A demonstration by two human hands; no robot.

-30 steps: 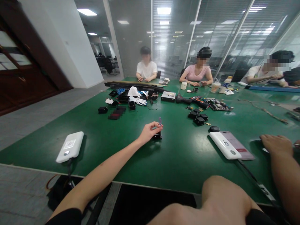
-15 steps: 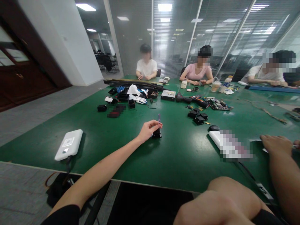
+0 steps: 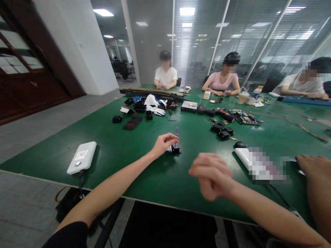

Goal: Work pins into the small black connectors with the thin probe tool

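My left hand (image 3: 165,143) is closed, pinching a small screwdriver (image 3: 177,131) whose clear purplish handle stands upright above the fingers. Its lower end is hidden by my fingers. Directly below sits a small black box (image 3: 176,148) on the green table, close against the fingertips. My right hand (image 3: 213,174) hangs over the near part of the table, to the right of the box and apart from it. Its fingers look curled but are smeared by motion, so whether anything is in them cannot be seen.
White power banks (image 3: 82,157) lie at left and right (image 3: 241,155). Several black boxes (image 3: 222,131), a power drill (image 3: 207,110), a circuit board (image 3: 244,117) and white gloves (image 3: 152,103) lie farther back. A co-worker's hand (image 3: 314,165) rests at right; several people sit opposite.
My right hand has risen from the near table edge and moved forward over the table. My left hand keeps its grip on the screwdriver at the black box. The view has shifted slightly.
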